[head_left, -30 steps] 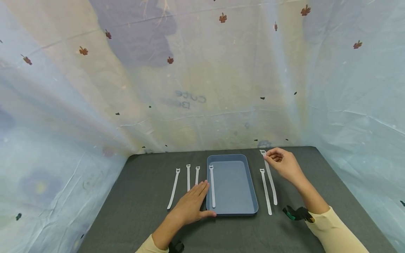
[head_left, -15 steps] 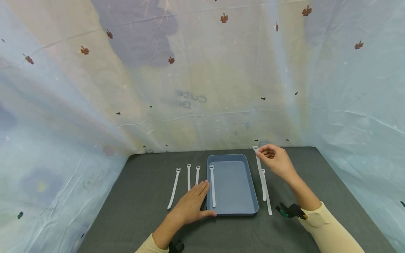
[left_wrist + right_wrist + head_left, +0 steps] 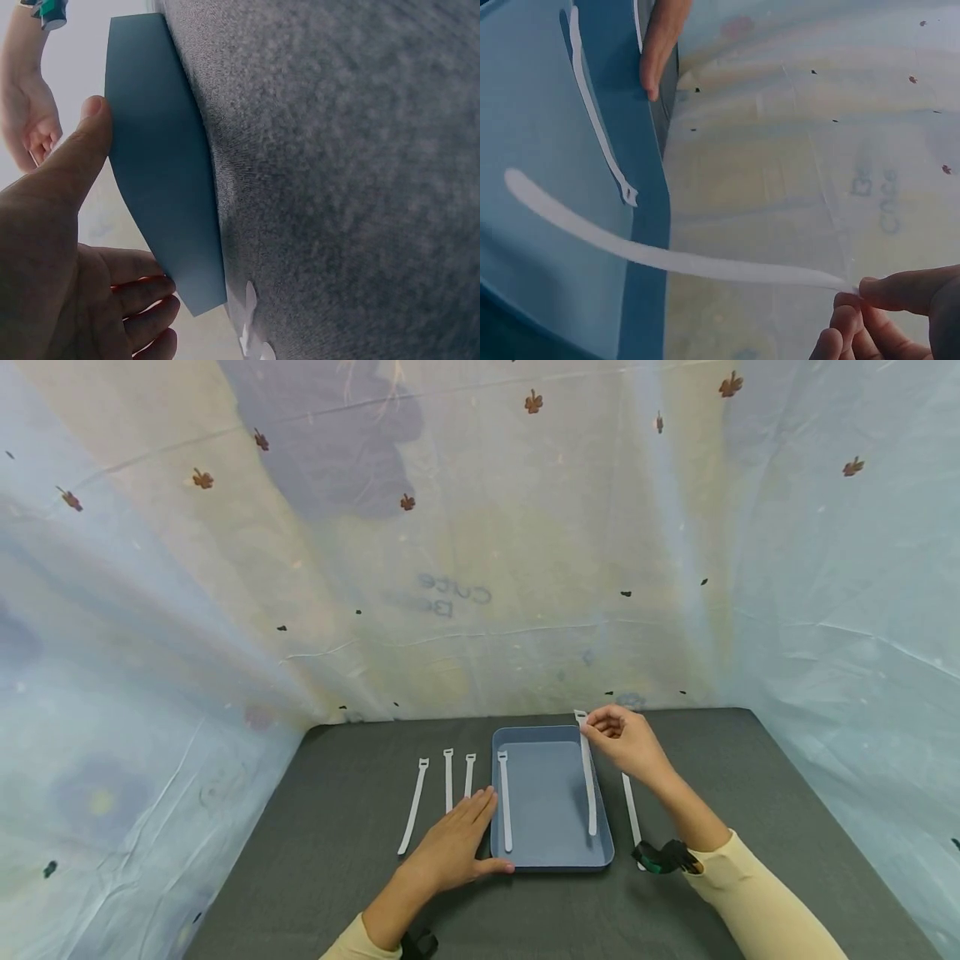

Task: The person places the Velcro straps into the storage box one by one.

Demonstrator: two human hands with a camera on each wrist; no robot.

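Right hand [image 3: 626,745] moved leftward; pinched white strap [image 3: 588,781] shifted from beside blue tray [image 3: 546,814] to over its right part.

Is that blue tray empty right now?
Not empty: one white strap lies inside the blue tray, by its left wall. A second strap, pinched in the right hand, hangs over it.
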